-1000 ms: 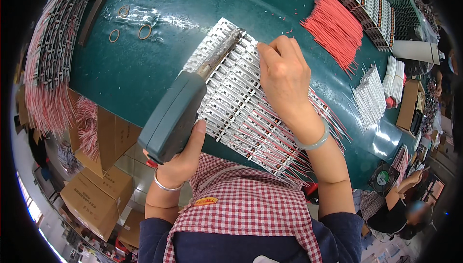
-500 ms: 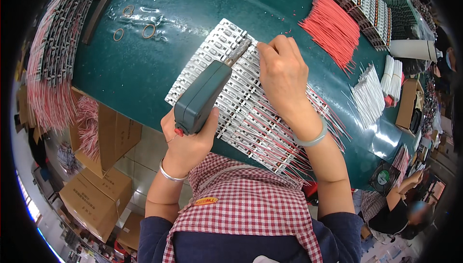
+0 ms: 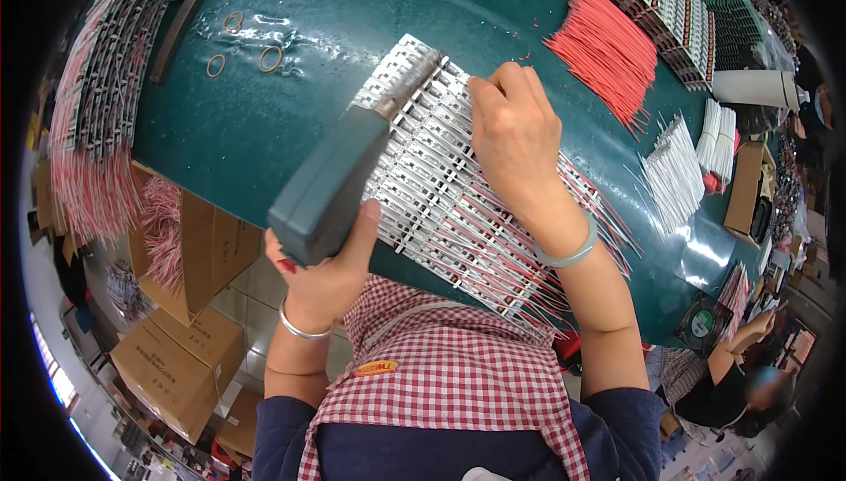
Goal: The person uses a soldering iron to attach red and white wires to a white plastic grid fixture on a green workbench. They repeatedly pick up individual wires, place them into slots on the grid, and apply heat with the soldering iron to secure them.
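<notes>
The left hand (image 3: 324,289) was closed around a dark green, pistol-shaped tool with a blocky plastic body (image 3: 330,181), whose stained metal front (image 3: 410,82) lay over the upper part of a silvery panel of narrow, ridged metal strips (image 3: 432,150). That panel sat slanted at the near edge of a glossy green tabletop (image 3: 211,137), with thin red and white wires (image 3: 502,256) trailing from its lower right side.

The right hand (image 3: 518,133) was at the panel's upper right edge, its fingers curled; whether the fingertips were pinching anything could not be told.

To the left on the tabletop were 3 thin tan rings (image 3: 270,70). Beyond the right hand lay a fanned pile of red wires (image 3: 608,53), with a smaller pile of white wires (image 3: 674,177) nearer the person.
</notes>
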A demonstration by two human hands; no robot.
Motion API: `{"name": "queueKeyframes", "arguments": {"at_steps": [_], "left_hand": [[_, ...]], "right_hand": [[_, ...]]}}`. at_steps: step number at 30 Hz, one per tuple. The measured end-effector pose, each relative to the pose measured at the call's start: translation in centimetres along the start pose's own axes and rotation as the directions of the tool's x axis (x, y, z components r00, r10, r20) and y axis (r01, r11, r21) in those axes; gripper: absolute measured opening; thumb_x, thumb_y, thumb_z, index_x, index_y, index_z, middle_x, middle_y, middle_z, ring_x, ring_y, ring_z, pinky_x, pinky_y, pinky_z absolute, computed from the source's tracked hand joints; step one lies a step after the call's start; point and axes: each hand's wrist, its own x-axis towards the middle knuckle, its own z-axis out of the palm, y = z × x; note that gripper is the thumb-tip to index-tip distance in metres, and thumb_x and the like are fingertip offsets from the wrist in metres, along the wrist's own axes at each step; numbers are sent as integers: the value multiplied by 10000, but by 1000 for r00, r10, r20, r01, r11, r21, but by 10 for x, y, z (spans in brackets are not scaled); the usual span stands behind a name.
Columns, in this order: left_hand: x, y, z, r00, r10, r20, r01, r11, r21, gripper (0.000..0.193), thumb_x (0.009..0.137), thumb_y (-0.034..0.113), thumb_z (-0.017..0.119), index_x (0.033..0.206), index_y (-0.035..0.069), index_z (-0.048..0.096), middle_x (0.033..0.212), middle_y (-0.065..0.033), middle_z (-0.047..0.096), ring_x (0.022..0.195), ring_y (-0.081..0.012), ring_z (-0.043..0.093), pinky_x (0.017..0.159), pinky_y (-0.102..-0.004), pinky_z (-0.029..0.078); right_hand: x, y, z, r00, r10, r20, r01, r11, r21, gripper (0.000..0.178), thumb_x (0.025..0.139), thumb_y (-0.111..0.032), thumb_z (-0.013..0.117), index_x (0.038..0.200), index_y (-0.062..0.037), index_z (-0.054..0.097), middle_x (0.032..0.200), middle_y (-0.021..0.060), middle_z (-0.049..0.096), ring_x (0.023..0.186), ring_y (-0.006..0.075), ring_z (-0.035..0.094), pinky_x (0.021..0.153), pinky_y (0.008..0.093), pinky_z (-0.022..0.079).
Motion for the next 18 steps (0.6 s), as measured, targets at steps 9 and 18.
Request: {"name": "queueKeyframes", "arguments": {"at_steps": [9,18], "left_hand": [[103,35,-50,827,299,-476,-368,928,-57,200,862,-44,729,1060,-59,706,773,-61,661,592,-105,576,541,-225,439],[84,-9,-43,945,-171,-278,-3,847,-532,172,846,-32,714,1008,-85,685,867,-124,674,532,-116,530,460,-242,384]], "right_hand": [[0,-2,-6,1000,11,1,-11,1000,22,88,704,41,666,774,-10,659,867,90,575,855,266,574,699,389,493],[-8,-21,-9,1000,9,26,-13,983,183,27,767,-33,679,790,-35,665,888,84,572,902,276,551,751,415,412]]}}
